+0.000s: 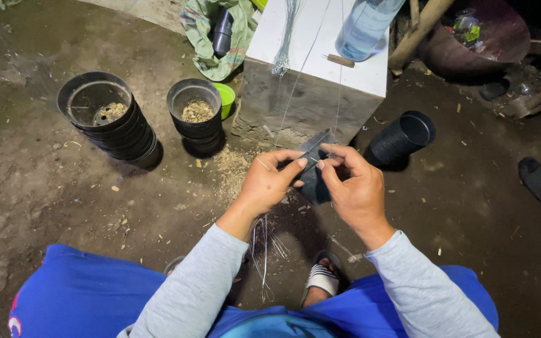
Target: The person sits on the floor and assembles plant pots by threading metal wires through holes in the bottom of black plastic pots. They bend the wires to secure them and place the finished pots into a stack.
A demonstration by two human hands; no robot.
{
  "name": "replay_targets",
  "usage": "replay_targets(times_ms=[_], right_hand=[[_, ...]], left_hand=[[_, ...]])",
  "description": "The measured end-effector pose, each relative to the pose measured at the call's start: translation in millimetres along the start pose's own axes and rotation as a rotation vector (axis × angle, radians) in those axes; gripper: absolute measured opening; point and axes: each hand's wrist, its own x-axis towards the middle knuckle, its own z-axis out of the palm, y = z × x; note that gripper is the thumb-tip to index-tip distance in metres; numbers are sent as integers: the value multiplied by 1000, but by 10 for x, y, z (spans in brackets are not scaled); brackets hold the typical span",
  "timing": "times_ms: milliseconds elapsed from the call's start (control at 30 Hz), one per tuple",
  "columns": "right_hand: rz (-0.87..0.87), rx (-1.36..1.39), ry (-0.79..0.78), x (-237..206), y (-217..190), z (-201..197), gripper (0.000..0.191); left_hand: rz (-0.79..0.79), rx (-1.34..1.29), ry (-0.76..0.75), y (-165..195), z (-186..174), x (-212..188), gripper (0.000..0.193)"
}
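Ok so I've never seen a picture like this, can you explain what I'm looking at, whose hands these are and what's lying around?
One camera on a person's head looks down at their own bare hands. The left hand and right hand together hold a small black pot and pinch thin wire. On the dirt floor stand two stacks of black pots; another stack lies on its side. A white-topped block carries a clear bottle.

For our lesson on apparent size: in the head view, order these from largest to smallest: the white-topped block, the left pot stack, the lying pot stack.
1. white-topped block
2. left pot stack
3. lying pot stack, though it points endwise to the camera, so its length is unsure.
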Motion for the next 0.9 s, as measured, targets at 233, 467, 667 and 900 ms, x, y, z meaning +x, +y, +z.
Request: replay_targets(times_ms=[233,467,667,900], right_hand=[[43,-1,-7,4,29,59,27],[61,18,-28,12,97,71,27],[63,-25,-30,-17,168,86,28],[22,-119,-39,-35,229,109,27]], left_hand=[[10,51,48,-21,-27,11,27],[27,202,179,1,62,-80,27],[225,402,302,23,192,-219,22],[274,483,337,25,244,-246,20]])
